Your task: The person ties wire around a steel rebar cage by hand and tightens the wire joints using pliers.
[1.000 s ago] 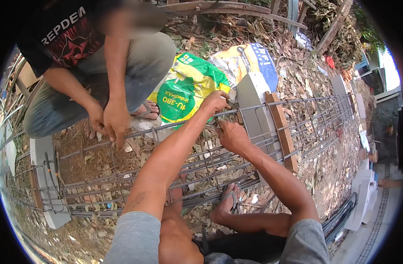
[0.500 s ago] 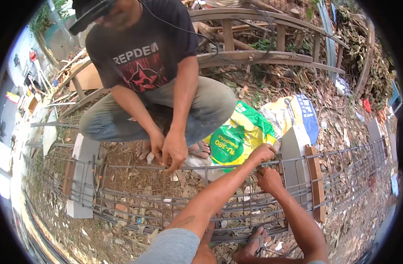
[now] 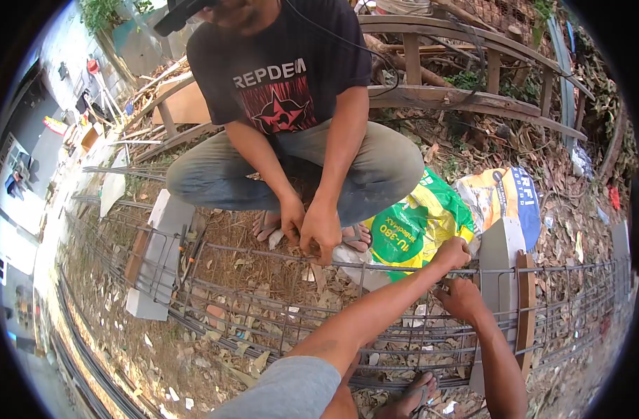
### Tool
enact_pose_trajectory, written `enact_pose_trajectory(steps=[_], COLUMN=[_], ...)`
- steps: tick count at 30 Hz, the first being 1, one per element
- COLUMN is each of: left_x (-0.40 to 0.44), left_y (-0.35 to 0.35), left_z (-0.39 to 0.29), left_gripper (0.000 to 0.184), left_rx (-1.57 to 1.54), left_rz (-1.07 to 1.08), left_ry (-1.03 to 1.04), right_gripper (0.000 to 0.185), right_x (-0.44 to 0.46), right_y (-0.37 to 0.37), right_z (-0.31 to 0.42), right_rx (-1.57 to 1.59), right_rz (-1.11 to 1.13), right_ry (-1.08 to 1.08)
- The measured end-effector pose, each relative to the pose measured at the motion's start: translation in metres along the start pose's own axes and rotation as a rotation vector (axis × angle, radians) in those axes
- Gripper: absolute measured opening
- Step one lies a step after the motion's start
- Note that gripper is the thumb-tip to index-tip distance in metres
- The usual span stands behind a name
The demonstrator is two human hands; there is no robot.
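My left hand (image 3: 453,253) is closed just beyond the top bar of a rebar cage (image 3: 396,269), its fingers curled. On the near side of that bar, my right hand (image 3: 462,299) is closed too, with its fingertips at the joint of the bar and a vertical stirrup. What either hand pinches is too small or hidden to make out. Across the cage squats a co-worker in a dark printed T-shirt (image 3: 281,91). Both hands of the co-worker (image 3: 319,230) are at the same top bar, farther left.
Grey blocks (image 3: 501,251) (image 3: 162,216) stand at the cage, with wooden pieces (image 3: 525,300) beside them. A green and yellow sack (image 3: 424,227) and a white, orange and blue sack (image 3: 508,199) lie behind it. Wooden railing (image 3: 466,98) crosses the back.
My view has turned, so the scene sits farther right in the picture. Both my hands stay at the same joint of the cage, with only slight finger shifts.
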State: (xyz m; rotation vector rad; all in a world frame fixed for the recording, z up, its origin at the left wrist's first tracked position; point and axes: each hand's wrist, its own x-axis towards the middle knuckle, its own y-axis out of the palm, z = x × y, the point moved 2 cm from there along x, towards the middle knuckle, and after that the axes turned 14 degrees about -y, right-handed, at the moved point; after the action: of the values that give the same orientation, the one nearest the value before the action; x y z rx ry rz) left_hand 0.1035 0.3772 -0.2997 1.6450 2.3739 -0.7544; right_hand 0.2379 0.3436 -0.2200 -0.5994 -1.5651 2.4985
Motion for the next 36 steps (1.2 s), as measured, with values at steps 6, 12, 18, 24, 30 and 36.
enact_pose_trajectory(steps=[6, 12, 18, 24, 30, 36], left_x=[-0.007, -0.013, -0.005, -0.011, -0.026, -0.008], left_y=[-0.007, -0.007, -0.005, -0.009, -0.046, -0.072], left_z=[-0.009, -0.021, -0.013, -0.016, -0.012, -0.034], left_gripper=[0.030, 0.025, 0.027, 0.031, 0.037, 0.033], left_rx=[-0.078, -0.080, -0.069, -0.075, 0.338, 0.284], left_rz=[-0.047, -0.176, -0.163, -0.139, 0.134, 0.169], left_ry=[-0.021, 0.022, 0.071, 0.134, -0.021, -0.094], right_gripper=[0.038, 0.030, 0.028, 0.026, 0.023, 0.029], right_x=[-0.005, 0.005, 0.016, 0.025, 0.029, 0.029], right_y=[-0.092, -0.063, -0.046, -0.047, -0.058, -0.058], right_z=[-0.016, -0.064, -0.083, -0.076, -0.066, -0.080], right_rx=[0.092, 0.021, 0.086, -0.081, -0.022, 0.061], right_rz=[-0.178, -0.473, -0.352, -0.347, -0.350, -0.315], right_ry=[0.114, 0.137, 0.112, 0.214, 0.297, 0.316])
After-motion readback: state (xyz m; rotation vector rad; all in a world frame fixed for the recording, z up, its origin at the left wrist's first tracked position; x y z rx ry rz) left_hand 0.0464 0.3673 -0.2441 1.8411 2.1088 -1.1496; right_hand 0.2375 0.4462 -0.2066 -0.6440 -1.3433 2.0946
